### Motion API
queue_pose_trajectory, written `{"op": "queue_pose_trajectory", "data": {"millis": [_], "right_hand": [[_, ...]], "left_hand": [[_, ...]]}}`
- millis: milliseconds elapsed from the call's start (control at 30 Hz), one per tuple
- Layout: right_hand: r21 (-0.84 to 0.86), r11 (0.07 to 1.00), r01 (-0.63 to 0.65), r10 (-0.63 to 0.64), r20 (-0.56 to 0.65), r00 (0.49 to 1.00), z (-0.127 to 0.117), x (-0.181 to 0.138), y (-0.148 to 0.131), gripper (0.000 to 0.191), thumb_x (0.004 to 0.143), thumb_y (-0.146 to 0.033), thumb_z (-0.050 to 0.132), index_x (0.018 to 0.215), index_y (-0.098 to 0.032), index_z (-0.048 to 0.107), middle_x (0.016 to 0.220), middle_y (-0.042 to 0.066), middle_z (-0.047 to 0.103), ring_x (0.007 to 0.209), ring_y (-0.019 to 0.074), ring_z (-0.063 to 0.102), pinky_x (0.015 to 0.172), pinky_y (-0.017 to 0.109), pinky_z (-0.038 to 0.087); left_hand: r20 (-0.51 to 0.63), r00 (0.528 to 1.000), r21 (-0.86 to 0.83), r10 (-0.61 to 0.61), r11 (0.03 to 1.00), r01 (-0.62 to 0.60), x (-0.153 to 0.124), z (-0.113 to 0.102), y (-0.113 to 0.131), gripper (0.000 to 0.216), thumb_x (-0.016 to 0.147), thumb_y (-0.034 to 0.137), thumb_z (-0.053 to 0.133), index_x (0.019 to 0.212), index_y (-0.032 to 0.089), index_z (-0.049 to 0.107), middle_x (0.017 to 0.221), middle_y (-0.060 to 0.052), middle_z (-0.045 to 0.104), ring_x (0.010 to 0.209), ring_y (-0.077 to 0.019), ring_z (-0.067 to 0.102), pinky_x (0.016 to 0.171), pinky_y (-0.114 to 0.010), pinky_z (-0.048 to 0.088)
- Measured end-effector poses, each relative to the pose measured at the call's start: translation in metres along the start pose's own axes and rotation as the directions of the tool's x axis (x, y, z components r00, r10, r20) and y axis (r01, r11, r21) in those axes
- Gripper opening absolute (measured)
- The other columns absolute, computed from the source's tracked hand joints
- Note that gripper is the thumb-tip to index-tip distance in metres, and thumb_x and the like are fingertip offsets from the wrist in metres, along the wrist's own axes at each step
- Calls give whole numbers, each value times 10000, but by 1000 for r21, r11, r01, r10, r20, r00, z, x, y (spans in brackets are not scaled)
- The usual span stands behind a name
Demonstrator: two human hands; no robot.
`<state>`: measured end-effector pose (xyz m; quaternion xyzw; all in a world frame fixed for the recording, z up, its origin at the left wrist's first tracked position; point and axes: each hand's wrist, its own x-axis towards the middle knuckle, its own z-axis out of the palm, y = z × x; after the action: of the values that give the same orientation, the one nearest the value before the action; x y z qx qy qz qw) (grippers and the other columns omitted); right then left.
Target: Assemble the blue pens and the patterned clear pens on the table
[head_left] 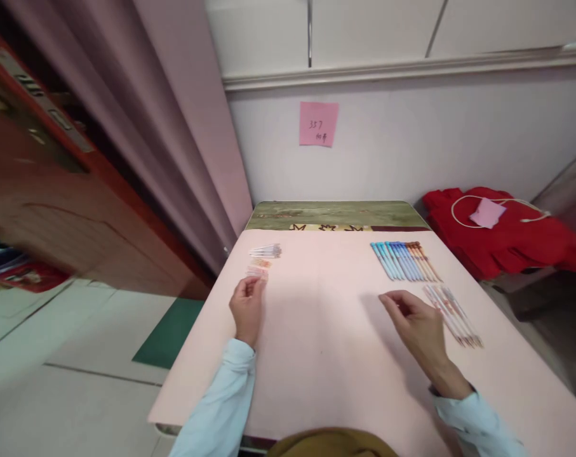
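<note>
My left hand (247, 309) is closed with curled fingers at the near end of a small group of thin pinkish strips (258, 272); whatever its fingertips hold, if anything, is hidden. Just beyond lie small orange-yellow pieces (260, 263) and a bundle of slim whitish sticks (265, 251). On the other side, my right hand (414, 320) is raised over the table, thumb and fingertips pinched together, with nothing visible between them. Close beside it lies a row of pale, patterned pens (452, 314). Farther back is a neat row of turquoise, blue and orange-brown pens (404, 261).
A pale pink cover lies over the table (316, 343), with a green patterned strip (330, 216) at its back edge. Red cloth (507, 235) with a white cord sits to the right. A pink note (319, 124) is on the wall; a wooden door (92, 209) stands left.
</note>
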<state>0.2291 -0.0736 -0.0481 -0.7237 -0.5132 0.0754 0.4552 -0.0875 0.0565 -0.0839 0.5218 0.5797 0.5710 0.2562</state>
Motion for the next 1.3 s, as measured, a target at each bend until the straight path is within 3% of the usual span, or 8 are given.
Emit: {"op": "queue_pose_trajectory", "data": {"millis": [100,200,400,533,700,933,1100,1300], "right_hand": [[124,987,106,-124,151,981,45,18,-26,330,867,-490,574,778,-196,695,618,-4,637,520,124,527,532,234,397],[146,966,215,-245,226,943,98,40,-47,289,892,-429,554,791,-197,694,649,-1,649,570,130,548,578,235,403],[-58,919,390,-330,429,841,195,84,-80,260,958,-297,444,1025,-191,673,978,56,702,854,164,628,791,256,445],[-94,871,482,-370,519,771,236,104,-99,310,933,-260,466,1190,-173,615,1166,98,649,1010,200,600,887,289,431],[-81,775,626,-428,661,616,276,123,-120,565,786,-164,568,1346,-126,502,1343,152,536,1207,268,500,1026,359,348],[-54,693,719,-390,810,438,305,139,-124,657,743,-255,631,1369,-129,475,1357,174,509,1216,309,486,998,403,376],[-27,672,740,-400,828,394,302,137,-123,631,750,-328,643,1343,-169,501,1351,159,492,1222,321,461,997,418,374],[-30,686,727,-399,821,410,275,119,-123,572,726,-349,682,1248,-153,550,1247,161,540,1152,307,493,969,402,398]], "left_hand": [[-108,983,299,152,948,-113,18,-35,-20,214,797,339,605,929,183,666,965,-79,664,899,-232,618,865,-366,474],[14,969,481,246,848,-222,22,-49,-37,239,823,267,547,999,177,682,1087,-119,679,1045,-288,587,981,-441,394],[161,961,566,223,777,-275,17,-45,-48,290,858,220,498,1081,191,682,1116,-109,701,1067,-305,576,977,-455,353],[172,962,571,211,775,-273,19,-45,-50,276,860,229,508,1075,197,678,1098,-109,702,1054,-304,577,962,-448,346],[163,964,576,208,774,-264,21,-46,-54,256,848,225,517,1053,200,668,1078,-112,699,1032,-302,586,945,-446,358],[200,958,567,207,773,-285,20,-46,-57,434,814,136,489,1232,182,593,1214,-136,650,1142,-307,558,1017,-485,356],[342,919,512,196,781,-357,24,-42,-70,644,781,47,432,1411,176,446,1458,-147,466,1366,-290,401,1146,-543,232],[589,786,370,187,802,-468,31,-42,-67,746,728,4,428,1448,201,424,1528,-130,369,1405,-287,347,1139,-516,316]]}}
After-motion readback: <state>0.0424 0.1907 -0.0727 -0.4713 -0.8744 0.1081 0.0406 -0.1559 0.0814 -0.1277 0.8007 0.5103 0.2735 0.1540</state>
